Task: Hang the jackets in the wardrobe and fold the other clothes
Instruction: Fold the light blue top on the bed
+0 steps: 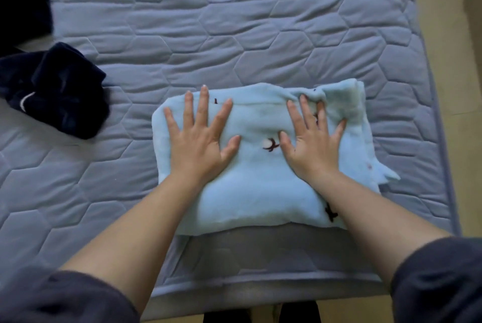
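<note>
From the head view, looking down over the bed, both palms lie flat on a folded pale-blue fleece garment near the edge of the quilted mattress cover closest to the person. The left hand is spread wide, fingers straight, pressing the garment's left half. The right hand is spread flat too, its fingertips reaching a rumpled ridge of cloth just beyond them. Neither hand grasps anything; they only bear down. I'd say this is to flatten the fold so the soft fleece holds its shape rather than springing open. The garment sits square under both hands, but past the right hand its edge looks ragged, with a corner of cloth poking out toward the floor side, so that end probably needs tucking or another smoothing pass. Well off beyond the left hand lies a crumpled dark navy garment, and further away in the same direction another dark piece at the frame's edge. Both look unfolded, so I judge they are waiting their turn; whether either is a jacket I cannot tell. Dark sleeves are pushed up both forearms, likely to keep the cuffs clear of the work. No wardrobe shows here.
</note>
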Motion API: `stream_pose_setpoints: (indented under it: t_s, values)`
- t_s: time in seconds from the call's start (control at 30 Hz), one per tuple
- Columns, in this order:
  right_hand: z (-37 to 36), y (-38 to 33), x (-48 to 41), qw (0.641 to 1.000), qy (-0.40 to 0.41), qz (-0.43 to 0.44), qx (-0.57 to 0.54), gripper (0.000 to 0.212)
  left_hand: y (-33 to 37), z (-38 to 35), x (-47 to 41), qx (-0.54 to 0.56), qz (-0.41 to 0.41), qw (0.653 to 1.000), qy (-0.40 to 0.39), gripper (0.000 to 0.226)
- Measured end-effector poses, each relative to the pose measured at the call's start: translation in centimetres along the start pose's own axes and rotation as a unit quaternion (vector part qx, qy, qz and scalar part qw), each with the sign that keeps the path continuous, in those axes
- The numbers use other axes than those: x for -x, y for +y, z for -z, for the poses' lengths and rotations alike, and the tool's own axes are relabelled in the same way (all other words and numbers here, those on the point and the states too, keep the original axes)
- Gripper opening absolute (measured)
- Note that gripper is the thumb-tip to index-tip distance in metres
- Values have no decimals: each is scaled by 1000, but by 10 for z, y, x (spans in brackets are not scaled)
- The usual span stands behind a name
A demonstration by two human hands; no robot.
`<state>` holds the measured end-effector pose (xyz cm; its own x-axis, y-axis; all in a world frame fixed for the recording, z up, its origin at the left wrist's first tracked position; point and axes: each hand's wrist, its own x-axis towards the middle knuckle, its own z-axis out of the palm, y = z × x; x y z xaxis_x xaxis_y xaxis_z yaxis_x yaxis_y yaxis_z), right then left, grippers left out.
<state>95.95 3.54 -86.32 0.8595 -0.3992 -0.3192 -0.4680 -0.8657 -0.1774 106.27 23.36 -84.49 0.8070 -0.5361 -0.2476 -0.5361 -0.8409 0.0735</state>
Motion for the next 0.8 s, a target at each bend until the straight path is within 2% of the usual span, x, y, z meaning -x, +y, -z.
stream_pose_setpoints:
  t_s: [0.07,0.13,0.2,0.27,0.33,0.37,0.43,0.47,0.53,0.6,0.63,0.7,0.8]
  values:
    - [2,3,3,1000,14,-27,4,68,-6,1,3,25,46,999,15,70]
    - [8,7,9,994,25,-109,-4,63,-13,10,10,85,148,985,19,71]
    - [18,12,14,975,9,-217,-39,62,-16,19,20,178,227,957,30,74]
    - [30,14,22,956,11,-281,-88,67,-17,27,33,283,246,925,60,78]
    - [42,18,28,932,41,-328,-149,73,-22,37,43,421,285,859,62,74]
    - [48,22,31,919,44,-349,-176,75,-26,43,49,495,314,810,34,66]
    - [59,33,40,899,-4,-372,-230,75,-39,53,65,625,339,698,-79,52]
    - [66,39,44,885,-49,-383,-258,72,-45,56,74,655,336,661,-147,50]
    - [79,50,56,838,-126,-401,-347,66,-51,62,88,669,331,618,-246,49]
    - [94,53,68,790,-152,-410,-429,56,-51,69,91,669,335,607,-268,52]
    - [101,53,72,780,-151,-409,-449,50,-49,73,89,670,336,606,-267,55]
    - [126,49,86,784,-135,-397,-458,40,-43,96,89,673,335,605,-262,52]
    - [187,33,116,786,-139,-381,-466,35,-39,157,107,675,333,607,-253,34]
